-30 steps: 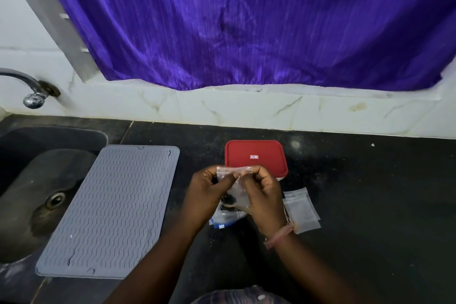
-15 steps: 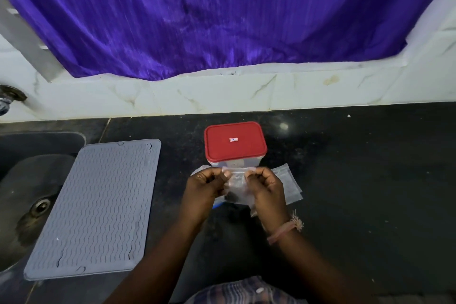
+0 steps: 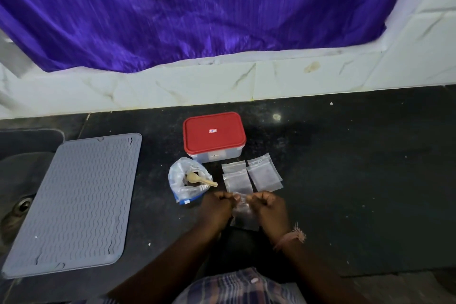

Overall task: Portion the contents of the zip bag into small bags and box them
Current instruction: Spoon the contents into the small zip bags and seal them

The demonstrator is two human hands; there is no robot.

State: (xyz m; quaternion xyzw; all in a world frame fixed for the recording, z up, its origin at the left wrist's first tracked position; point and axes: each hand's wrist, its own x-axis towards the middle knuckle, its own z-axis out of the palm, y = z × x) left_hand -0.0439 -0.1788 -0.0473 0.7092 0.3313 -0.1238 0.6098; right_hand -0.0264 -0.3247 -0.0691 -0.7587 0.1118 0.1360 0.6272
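Dark bench (image 3: 345, 168) is carrying the red-lidded box (image 3: 214, 134), label unreadable; left hand (image 3: 217, 207) and right hand (image 3: 270, 207) are both pinching a small bag (image 3: 244, 217) with curled fingers.

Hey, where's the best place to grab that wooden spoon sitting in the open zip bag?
Probably by the handle end of the wooden spoon, coming in from the right. Its bowl sits down inside the zip bag among the dark contents, while the handle pokes out over the bag's right rim toward the small bags, clear of the plastic. A pinch there should lift it free.
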